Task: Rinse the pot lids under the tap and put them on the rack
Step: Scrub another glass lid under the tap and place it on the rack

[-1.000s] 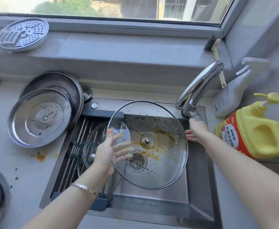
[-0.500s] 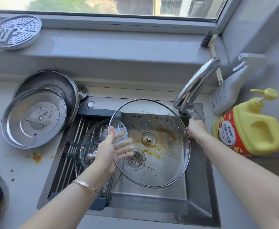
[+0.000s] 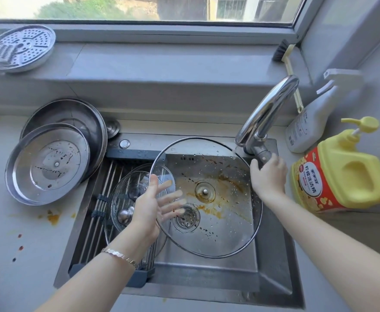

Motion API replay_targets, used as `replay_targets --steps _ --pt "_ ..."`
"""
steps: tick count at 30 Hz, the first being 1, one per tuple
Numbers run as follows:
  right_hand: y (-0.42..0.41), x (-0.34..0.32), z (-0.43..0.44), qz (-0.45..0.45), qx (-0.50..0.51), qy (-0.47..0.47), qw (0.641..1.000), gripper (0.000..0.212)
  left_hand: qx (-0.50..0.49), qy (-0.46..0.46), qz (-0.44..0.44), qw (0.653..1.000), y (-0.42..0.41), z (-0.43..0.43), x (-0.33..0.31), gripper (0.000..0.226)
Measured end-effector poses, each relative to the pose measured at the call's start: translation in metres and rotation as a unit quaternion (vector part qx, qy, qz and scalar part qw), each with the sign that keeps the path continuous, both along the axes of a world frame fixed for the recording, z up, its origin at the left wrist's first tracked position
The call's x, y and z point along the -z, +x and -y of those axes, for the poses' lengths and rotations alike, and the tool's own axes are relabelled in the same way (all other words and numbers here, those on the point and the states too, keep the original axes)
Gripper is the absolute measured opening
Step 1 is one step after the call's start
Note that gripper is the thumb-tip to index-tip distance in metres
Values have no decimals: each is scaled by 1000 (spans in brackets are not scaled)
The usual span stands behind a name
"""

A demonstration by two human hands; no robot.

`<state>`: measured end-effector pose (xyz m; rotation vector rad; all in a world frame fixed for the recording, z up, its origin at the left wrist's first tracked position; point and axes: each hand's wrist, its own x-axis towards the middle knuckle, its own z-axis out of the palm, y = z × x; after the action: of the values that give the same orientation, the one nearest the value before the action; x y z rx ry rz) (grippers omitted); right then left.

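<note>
left hand [image 3: 155, 206] pinches the large glass lid [image 3: 207, 194] by its rim, tilted over the sink [image 3: 272, 255] so greasy runoff drains; right hand [image 3: 267, 176] grips the tap handle [image 3: 262, 154], likely to start the water

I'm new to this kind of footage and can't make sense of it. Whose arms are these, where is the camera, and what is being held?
There is no machine here. The camera sits on a person's head and looks down at their own two arms over a kitchen sink. The left hand pinches the rim of a big glass lid, thumb on top and fingers beneath the glass, holding it tilted above the sink. The right hand grips the tap handle; I see no water running. A small glass lid already lies on the rack across the sink's left side. Two steel lids sit on the counter at left. A yellow soap jug and a white spray bottle stand at right.
</note>
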<state>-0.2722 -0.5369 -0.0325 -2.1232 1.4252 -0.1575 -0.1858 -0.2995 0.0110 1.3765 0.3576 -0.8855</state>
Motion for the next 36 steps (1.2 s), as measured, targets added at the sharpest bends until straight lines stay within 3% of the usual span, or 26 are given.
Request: replay_targets --steps 3,6,8,10,13,14,18,19,22,23,27,31,36 --pt "-6 -8 -51 -20 -241 -51 969 64 -4 -2 -5 1000 -4 3 -3 50" --pt "-13 -19 -108 -29 -469 -6 883 83 -8 -2 -4 1000 -8 9 -6 50" --pt "-17 -20 -119 -31 -540 -11 841 83 -8 3 2 1000 -9 9 -8 52" --pt "-16 -14 -99 -63 -517 -47 852 86 -4 1 2 1000 -9 5 -9 54" --pt "-13 -11 -71 -101 -412 -61 903 97 1 -7 5 1000 -11 1 -11 53" --pt "-13 -14 -76 -94 -424 -52 900 95 3 -10 5 1000 -12 1 -12 53" --pt "-19 -24 -106 -45 -557 -47 828 78 8 -9 4 1000 -14 3 -13 56" --pt "-19 -24 -98 -55 -551 -54 831 79 7 -10 5 1000 -14 2 -13 56" --pt "-18 -22 -71 -96 -440 -72 890 88 -1 -16 10 1000 -15 1 -14 53" --pt "-18 -24 -75 -96 -441 -62 890 89 -1 -13 12 1000 -16 2 -14 52" --pt "-18 -28 -106 -41 -563 -55 824 71 12 -1 7 1000 -19 3 -13 53" --pt "-3 -26 -75 -82 -440 -77 891 79 4 -13 0 1000 -21 2 -14 53" --pt "8 -32 -107 -32 -550 -66 832 69 0 -19 0 1000 -24 3 -16 50"
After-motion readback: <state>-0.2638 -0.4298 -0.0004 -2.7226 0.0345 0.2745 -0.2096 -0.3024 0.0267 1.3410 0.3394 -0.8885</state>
